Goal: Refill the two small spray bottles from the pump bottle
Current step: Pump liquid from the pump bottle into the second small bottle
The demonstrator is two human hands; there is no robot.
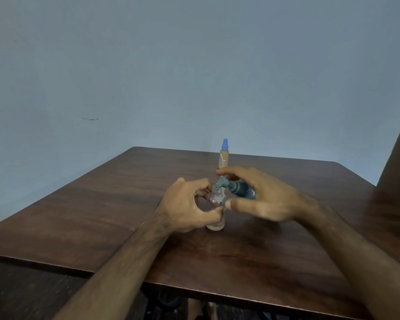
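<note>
Two hands at work over a dark wooden desk (pixel 129 204), so let's take it from the big things down. That desk fills the lower view, a plain blue-grey wall behind it. Next in size, the right hand (pixel 263 199): its grip is curled round a dark teal pump bottle (pixel 241 189), tipped well over on its side, with the nozzle angled down toward the left. The left hand (pixel 185 206) has its fingers wrapped about a small clear spray bottle (pixel 216 209) standing upright on the desk near the middle, cap off, neck open (how much liquid is inside is too blurred to tell). The pump's spout sits right at that open mouth, touching it or just above; I cannot say which. Back behind both hands stands the second spray bottle (pixel 224 155), tan-bodied with a blue spray top, upright and untouched, well toward the far edge.

So the fill on bottle one looks to be the step in hand, and bottle two is not yet opened. Where could it go wrong? The neck is narrow: if the spout drifts off as the pump is pressed, liquid runs down the outside and onto the wood. Press too hard and the light bottle could tip under the left grip. Overfilling is the other risk with clear liquid in clear plastic.
</note>
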